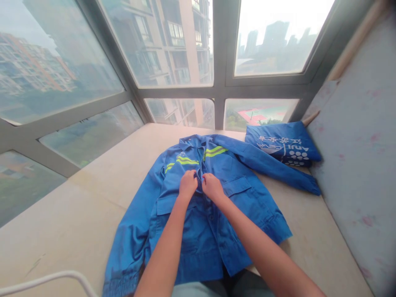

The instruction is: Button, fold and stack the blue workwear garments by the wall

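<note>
A blue work jacket (192, 231) with yellow-green and grey stripes across the chest lies spread, front up, with its collar toward the windows. My left hand (188, 184) pinches the left edge of its front opening at mid-chest. Just beside it, my right hand (212, 186) is closed on the opposite front edge. The fabric lifts slightly between the two hands, and the collar end of the opening is parted. Below my hands, the front panels lie together over the lower part. One sleeve stretches out to the right, the other runs down to the lower left.
The jacket rests on a pale ledge (102, 198) beneath large grey-framed windows (219, 62). A folded blue bundle with white lettering (278, 142) lies at the back right, against a flower-patterned wall (355, 165). A white cable (62, 274) curves in at the lower left.
</note>
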A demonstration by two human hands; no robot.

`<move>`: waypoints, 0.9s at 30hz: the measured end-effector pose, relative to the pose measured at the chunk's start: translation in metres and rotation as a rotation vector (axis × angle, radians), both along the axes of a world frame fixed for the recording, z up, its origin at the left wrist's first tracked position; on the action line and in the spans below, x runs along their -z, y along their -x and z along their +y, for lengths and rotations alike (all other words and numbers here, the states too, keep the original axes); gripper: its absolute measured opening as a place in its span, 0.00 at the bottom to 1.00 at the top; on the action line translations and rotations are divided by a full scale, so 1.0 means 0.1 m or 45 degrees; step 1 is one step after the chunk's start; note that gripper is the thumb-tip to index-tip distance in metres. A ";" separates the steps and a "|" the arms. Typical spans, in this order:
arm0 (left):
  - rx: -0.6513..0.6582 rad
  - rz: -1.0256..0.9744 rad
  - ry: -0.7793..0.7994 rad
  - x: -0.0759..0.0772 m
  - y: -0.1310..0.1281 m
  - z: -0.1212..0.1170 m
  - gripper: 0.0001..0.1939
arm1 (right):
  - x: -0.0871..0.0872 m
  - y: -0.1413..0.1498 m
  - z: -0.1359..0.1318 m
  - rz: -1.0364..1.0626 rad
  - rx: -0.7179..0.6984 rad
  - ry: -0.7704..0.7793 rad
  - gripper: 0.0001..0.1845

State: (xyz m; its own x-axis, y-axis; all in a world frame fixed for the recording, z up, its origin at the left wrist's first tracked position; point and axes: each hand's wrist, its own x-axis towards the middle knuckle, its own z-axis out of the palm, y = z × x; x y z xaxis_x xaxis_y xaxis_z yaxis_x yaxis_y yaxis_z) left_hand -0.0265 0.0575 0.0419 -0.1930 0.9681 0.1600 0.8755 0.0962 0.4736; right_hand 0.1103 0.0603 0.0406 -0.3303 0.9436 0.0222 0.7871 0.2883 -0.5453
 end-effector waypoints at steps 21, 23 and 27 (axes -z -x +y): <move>0.044 -0.508 -0.062 0.36 0.13 0.25 0.03 | 0.51 -0.01 0.36 0.611 0.266 0.037 0.20; 0.021 -0.461 -0.074 0.30 0.10 0.27 0.03 | 0.52 -0.03 0.38 0.707 0.271 0.038 0.24; -0.018 -0.340 -0.081 0.17 0.00 0.32 0.03 | 0.52 -0.05 0.34 0.756 0.238 0.012 0.25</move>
